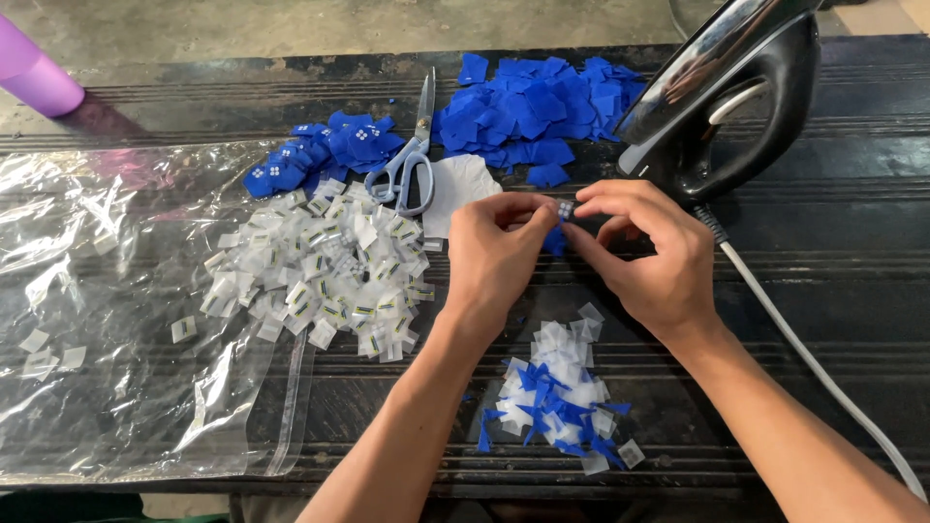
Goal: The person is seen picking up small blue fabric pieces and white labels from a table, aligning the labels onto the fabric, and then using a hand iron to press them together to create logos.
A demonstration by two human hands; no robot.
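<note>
Head view: left hand (pixel 494 254) and right hand (pixel 644 250) grip one small blue piece (pixel 556 238) (mostly hidden by fingers).

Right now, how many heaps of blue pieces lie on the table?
3: a big heap at the back by the iron, a smaller heap left of the scissors, scraps between the arms.

Showing one pair of scissors (pixel 407 160), one iron (pixel 731 92), one clear plastic bag (pixel 126 320), one purple cup (pixel 39 73). Lying in four heaps: two of blue squares (pixel 542 107) (pixel 320 150), one of white tags (pixel 320 271), one of mixed scraps (pixel 562 397).
</note>
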